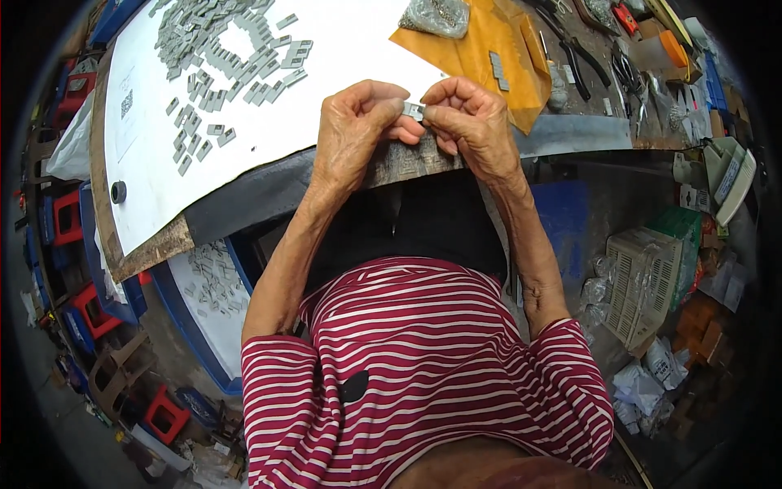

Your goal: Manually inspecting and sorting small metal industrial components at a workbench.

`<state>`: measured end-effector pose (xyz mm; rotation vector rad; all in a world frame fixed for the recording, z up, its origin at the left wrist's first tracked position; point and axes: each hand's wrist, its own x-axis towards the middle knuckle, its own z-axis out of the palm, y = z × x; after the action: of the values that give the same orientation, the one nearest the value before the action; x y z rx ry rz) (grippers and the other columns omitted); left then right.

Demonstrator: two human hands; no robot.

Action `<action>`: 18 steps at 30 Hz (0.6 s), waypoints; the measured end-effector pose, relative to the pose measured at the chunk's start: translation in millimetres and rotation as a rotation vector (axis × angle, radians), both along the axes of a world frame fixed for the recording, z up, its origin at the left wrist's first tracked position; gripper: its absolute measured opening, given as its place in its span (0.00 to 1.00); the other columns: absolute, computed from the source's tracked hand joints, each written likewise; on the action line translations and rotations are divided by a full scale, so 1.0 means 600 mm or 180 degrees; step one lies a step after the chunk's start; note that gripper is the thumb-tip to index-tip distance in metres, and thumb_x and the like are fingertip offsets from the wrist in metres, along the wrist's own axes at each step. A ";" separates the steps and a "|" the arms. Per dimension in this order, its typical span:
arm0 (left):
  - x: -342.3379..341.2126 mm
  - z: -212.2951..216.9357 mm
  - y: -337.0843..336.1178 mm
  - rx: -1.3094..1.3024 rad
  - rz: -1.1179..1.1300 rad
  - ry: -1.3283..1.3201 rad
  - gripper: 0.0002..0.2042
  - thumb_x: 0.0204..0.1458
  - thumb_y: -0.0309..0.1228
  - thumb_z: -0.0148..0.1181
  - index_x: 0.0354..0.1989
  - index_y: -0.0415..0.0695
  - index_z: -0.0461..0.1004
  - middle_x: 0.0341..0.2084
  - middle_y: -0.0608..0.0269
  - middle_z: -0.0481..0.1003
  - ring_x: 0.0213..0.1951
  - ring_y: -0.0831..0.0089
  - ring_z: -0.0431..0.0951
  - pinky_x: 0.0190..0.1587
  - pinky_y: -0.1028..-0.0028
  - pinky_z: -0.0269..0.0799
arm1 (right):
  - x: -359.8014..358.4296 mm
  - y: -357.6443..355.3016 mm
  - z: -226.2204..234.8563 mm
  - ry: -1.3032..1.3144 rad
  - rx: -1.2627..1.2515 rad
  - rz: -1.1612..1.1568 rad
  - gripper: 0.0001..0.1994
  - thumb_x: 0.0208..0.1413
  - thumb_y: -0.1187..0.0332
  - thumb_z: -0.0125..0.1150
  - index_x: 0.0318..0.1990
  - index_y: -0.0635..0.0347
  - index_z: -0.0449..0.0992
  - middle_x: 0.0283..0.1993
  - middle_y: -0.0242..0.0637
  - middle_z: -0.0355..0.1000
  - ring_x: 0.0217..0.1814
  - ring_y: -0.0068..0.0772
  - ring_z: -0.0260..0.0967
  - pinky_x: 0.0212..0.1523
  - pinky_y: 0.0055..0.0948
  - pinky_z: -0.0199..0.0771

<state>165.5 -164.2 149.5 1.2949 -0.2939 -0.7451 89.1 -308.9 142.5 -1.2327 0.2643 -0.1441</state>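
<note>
Small grey metal piece (415, 111) sits pinched between my two hands, held just above the near edge of the bench (407, 159); it looks thin, stiff and light, probably slick on its flat faces, so I judge the grip belongs on its short ends, with fingertips only.

Starting at the left, red and blue crates (69, 220) stand stacked beside the bench; a white sheet (163, 163) covers the bench top there, with a small dark square mark printed near its far left edge; a loose spread of the same grey pieces (220, 57) lies on it, well apart from my fingers; below the bench a blue tray (208, 297) holds more of them.

My left hand (354, 122) curls in, thumb and forefinger pressed onto the piece's left end; my right hand (472, 122) meets it, thumb and forefinger nipping the right end, the other fingers folded.

Beyond my hands an orange-yellow envelope (489, 49) lies flat, with a clear bag of small parts (436, 16) on its far corner and two grey pieces on its middle; further right come black-handled pliers (578, 57), then small cartons and packets I cannot make out; on the floor sit a pale slatted basket (643, 281) and a green box (680, 224).
</note>
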 end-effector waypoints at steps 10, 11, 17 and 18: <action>-0.004 0.004 0.003 0.0168 -0.0071 -0.0640 0.08 0.50 0.21 0.47 0.33 0.30 0.71 0.19 0.56 0.73 0.21 0.75 0.75 0.27 0.80 0.73 | 0.000 -0.001 0.009 0.0158 -0.0482 0.0162 0.06 0.45 0.78 0.57 0.32 0.70 0.69 0.20 0.31 0.67 0.15 0.14 0.59 0.13 0.12 0.57; -0.004 0.004 0.004 0.0180 -0.0062 -0.0689 0.07 0.50 0.21 0.48 0.33 0.30 0.71 0.18 0.57 0.73 0.21 0.76 0.74 0.27 0.80 0.73 | 0.001 0.000 0.009 0.0156 -0.0483 0.0167 0.06 0.45 0.78 0.57 0.32 0.70 0.69 0.20 0.31 0.67 0.15 0.14 0.59 0.13 0.12 0.57; 0.000 0.006 0.005 0.0092 -0.0167 -0.0529 0.07 0.52 0.22 0.49 0.36 0.30 0.70 0.21 0.55 0.74 0.23 0.75 0.75 0.29 0.80 0.72 | 0.001 0.000 0.011 0.0171 -0.0501 0.0244 0.06 0.46 0.75 0.57 0.32 0.69 0.70 0.22 0.30 0.67 0.16 0.13 0.60 0.15 0.12 0.58; 0.000 0.006 0.006 0.0091 -0.0164 -0.0532 0.07 0.52 0.22 0.49 0.36 0.30 0.70 0.21 0.55 0.74 0.23 0.75 0.75 0.29 0.80 0.72 | 0.002 0.001 0.011 0.0186 -0.0563 0.0249 0.06 0.46 0.75 0.57 0.32 0.68 0.70 0.22 0.30 0.67 0.17 0.13 0.60 0.15 0.12 0.58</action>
<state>165.7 -160.7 153.0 1.3836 -0.4541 -0.6875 90.1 -308.6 148.8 -1.4225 0.2578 -0.0649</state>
